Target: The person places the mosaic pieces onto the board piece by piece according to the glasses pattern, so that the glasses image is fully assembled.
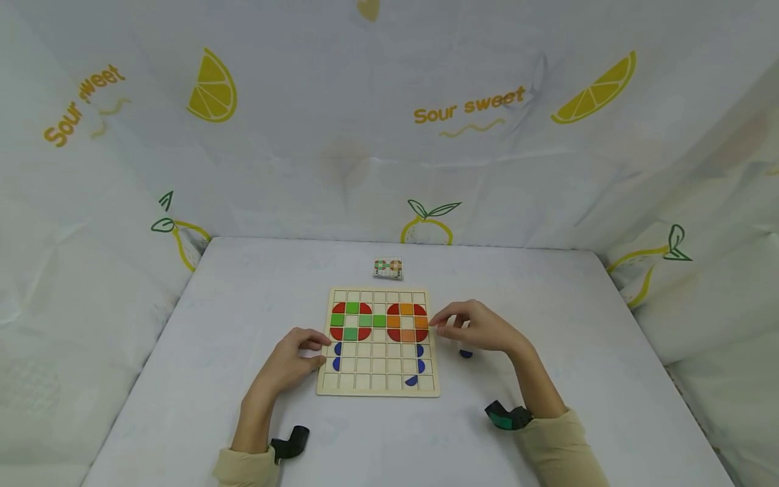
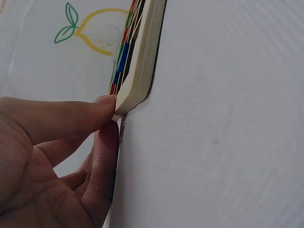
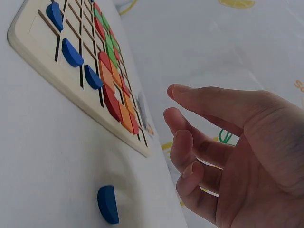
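A wooden grid board (image 1: 372, 391) lies on the table, carrying red, green and orange tiles in its upper rows. Several blue half-round pieces (image 3: 72, 53) sit in its lower cells, and one near the lower right looks turned at a slant. My left hand (image 1: 292, 362) touches the board's left edge with thumb and fingertips, the thumb (image 2: 71, 121) lying against the rim. Beside the right edge hovers my right hand (image 1: 481, 327), fingers loosely bent and holding nothing. A loose blue half-round piece (image 3: 108, 204) rests on the table near that hand.
Behind the board lies a small pattern card (image 1: 388, 268) showing a similar coloured design. White table surface (image 1: 262, 284) surrounds the board. A white curtain (image 1: 341, 135) printed with lemons encloses the back and sides.
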`<state>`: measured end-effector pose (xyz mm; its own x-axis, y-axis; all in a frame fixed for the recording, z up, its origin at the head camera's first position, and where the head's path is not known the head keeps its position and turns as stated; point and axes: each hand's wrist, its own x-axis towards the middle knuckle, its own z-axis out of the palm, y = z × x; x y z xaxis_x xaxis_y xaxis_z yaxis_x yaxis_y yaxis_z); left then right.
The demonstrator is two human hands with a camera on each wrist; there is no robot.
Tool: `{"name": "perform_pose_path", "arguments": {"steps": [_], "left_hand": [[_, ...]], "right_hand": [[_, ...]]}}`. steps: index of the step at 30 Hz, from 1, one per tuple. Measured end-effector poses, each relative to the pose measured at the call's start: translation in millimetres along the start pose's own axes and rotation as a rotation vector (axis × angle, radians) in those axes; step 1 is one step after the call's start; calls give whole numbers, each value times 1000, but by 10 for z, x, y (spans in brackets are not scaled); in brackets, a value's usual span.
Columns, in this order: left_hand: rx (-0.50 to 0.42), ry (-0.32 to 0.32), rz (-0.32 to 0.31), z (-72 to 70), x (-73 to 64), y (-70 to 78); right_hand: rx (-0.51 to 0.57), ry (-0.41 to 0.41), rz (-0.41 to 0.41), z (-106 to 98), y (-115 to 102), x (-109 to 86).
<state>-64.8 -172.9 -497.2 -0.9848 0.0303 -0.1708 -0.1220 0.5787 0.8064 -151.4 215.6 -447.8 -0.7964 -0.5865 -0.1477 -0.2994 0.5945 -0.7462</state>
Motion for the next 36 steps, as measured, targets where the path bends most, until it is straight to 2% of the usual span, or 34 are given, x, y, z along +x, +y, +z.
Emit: {"name": "perform_pose_path", "arguments": {"steps": [8,19,36], "left_hand": [[1,7,-7,-2,6,0],[6,15,-23,4,6,1],[9,17,-13,11,16,-4]], "right_hand": [[41,-38,30,-80,240,-123],[39,-83,74,-72,497,-274],[32,-9,34,-2,646,-362]]}}
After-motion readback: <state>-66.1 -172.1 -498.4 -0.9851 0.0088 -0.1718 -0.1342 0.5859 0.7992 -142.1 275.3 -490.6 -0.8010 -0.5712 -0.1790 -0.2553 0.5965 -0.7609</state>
